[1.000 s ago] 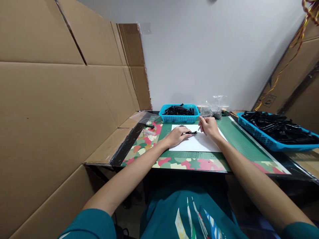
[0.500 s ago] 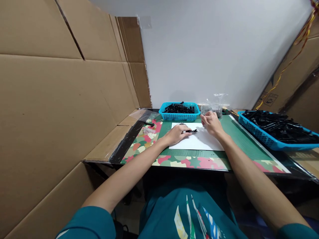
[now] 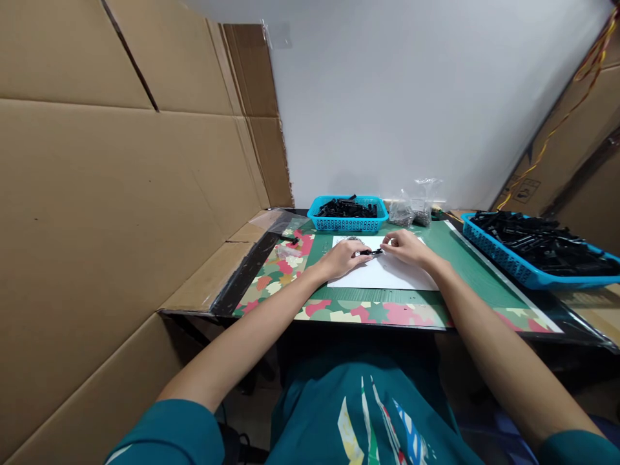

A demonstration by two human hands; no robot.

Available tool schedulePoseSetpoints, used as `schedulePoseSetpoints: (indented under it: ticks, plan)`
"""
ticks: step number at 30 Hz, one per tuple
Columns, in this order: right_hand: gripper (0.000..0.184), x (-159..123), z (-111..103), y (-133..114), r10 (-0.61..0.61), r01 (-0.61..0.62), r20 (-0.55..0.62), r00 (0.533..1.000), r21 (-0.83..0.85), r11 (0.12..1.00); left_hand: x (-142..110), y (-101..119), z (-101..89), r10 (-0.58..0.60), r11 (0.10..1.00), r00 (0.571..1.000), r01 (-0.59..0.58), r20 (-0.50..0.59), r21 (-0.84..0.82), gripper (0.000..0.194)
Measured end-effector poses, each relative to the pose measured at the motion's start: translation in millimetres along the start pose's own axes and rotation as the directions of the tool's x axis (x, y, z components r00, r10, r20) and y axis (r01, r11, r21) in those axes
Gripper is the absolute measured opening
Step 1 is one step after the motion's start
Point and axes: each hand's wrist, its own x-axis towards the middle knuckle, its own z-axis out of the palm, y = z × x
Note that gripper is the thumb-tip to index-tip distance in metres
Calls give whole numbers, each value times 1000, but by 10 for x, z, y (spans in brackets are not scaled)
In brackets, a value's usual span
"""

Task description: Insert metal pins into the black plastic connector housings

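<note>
My left hand (image 3: 343,258) pinches a small black plastic part (image 3: 372,252) just above a white sheet of paper (image 3: 382,278). At the part's right end are the fingertips of my right hand (image 3: 404,247), closed together; whatever they hold is too small to make out. A pile of tiny dark pieces (image 3: 356,239) lies at the back of the paper, partly hidden behind my left hand.
Behind the paper stands a blue basket (image 3: 349,225) of black parts. Clear bags (image 3: 411,213) of small pieces sit beside it. A larger blue basket (image 3: 527,274) of black parts is at right. One black part (image 3: 289,239) lies at left, near a cardboard wall (image 3: 121,206).
My right hand has come left and nearer, from beside the clear bags to the right end of the black part. My left hand keeps its hold. The view has shifted slightly.
</note>
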Motion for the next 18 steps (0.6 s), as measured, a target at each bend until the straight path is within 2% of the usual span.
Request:
schedulePoseSetpoints:
  ticks: [5, 10, 18]
  plan:
    - [21, 8, 5, -15, -10, 9, 32, 999, 35, 999, -5, -10, 9, 17, 1000, 1000, -17, -3, -5, 27]
    - [18, -12, -3, -55, 7, -7, -9, 1000, 86, 996, 4, -20, 12, 34, 999, 999, -34, -8, -1, 27]
    - [14, -1, 87, -86, -36, 36, -91, 995, 4, 999, 3, 11, 0, 45, 999, 999, -45, -15, 2, 25]
